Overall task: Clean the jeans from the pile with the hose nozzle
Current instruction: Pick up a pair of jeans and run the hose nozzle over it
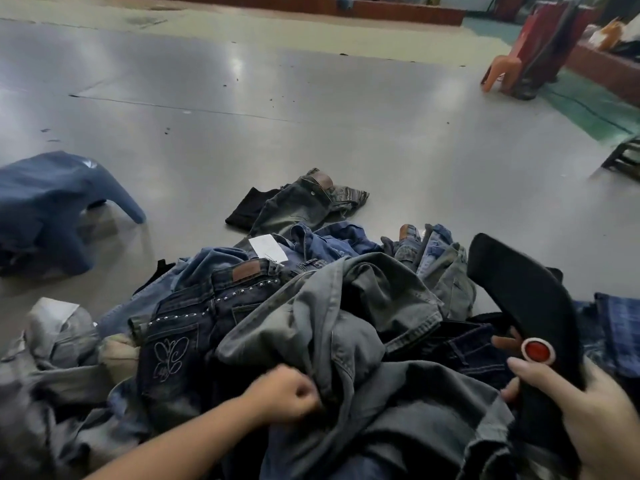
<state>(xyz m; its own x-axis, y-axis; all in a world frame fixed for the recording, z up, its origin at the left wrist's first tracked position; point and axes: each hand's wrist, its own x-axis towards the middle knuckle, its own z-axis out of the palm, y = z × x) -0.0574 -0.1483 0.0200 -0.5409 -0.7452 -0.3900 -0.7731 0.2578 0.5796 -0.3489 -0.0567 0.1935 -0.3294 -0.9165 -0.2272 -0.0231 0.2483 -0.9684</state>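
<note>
Many jeans lie heaped in a pile (214, 306) on the grey floor (311, 116). The left hand (287, 393) clutches a fold of grey jeans (346, 323) atop the heap. Rightmost, the right hand (581, 407) grips the black hose nozzle (519, 296), its red button (536, 349) facing up.

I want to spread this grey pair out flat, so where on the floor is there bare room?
Bare floor lies beyond the pile, past the lone washed jeans toward the orange chair. A smaller gap sits between those jeans and the blue heap on the left. Near both hands it is crowded with denim.
</note>
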